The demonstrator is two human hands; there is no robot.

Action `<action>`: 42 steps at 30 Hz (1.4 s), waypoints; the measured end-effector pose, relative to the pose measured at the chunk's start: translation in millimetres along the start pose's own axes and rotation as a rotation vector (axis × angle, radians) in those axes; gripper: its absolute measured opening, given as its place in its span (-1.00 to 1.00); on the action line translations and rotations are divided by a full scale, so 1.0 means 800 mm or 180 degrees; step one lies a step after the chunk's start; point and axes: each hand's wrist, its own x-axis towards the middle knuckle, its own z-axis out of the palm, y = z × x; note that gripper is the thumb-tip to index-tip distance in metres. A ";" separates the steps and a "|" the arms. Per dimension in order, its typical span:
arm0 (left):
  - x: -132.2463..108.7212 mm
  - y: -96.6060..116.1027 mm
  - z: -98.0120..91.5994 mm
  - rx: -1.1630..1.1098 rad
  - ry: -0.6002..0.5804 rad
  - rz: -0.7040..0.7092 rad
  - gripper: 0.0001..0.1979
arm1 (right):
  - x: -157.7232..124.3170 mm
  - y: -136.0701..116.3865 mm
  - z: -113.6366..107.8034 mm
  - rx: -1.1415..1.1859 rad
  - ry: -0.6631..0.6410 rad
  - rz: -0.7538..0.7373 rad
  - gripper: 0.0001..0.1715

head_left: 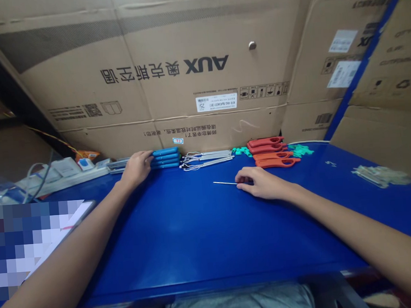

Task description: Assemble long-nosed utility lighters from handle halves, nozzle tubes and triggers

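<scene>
- Right hand (262,183) sits just right of middle on the table, fingers pinched together on one end of a thin metal pin (225,182). It looks clamped, though the fingers hide the held end.
- The pin is out in the open on the blue tabletop (196,229), just below the row of parts. Its long axis runs almost level across the frame, and the bare tip points left, roughly toward the other hand.
- Left hand (136,169) is at the far edge, left of middle, with its fingers against the end of a stack of blue plastic strips (165,157). Can't tell if it's gripping them or just resting there.
- Right of the stack lie wire-and-metal bits (208,159), then red-orange plastic handles (267,152) with small green pieces (300,150) beside them.
- Risks from here: the pin is skinny and held only at one end, so a loose pinch could let it roll or drop. Swinging that tip sideways could snag the wire bits, which sit close by. A bump from the left hand could also slide the blue stack out of line.
- Behind it all, a big AUX cardboard box (164,67) fills the top of the frame, and a power strip (62,178) sits at the left.
</scene>
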 end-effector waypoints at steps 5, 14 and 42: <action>-0.003 0.005 -0.004 -0.0006 -0.0007 0.0055 -0.50 | 0.000 0.000 -0.001 0.0005 0.0003 0.0002 -0.89; -0.004 0.004 -0.005 0.0034 -0.0076 0.0095 -0.49 | 0.000 -0.001 -0.001 0.0012 -0.0012 0.0017 -0.89; -0.031 0.130 -0.013 -0.0108 -0.0387 0.2018 -0.63 | 0.006 0.014 -0.028 -0.0211 0.0589 0.0836 -0.78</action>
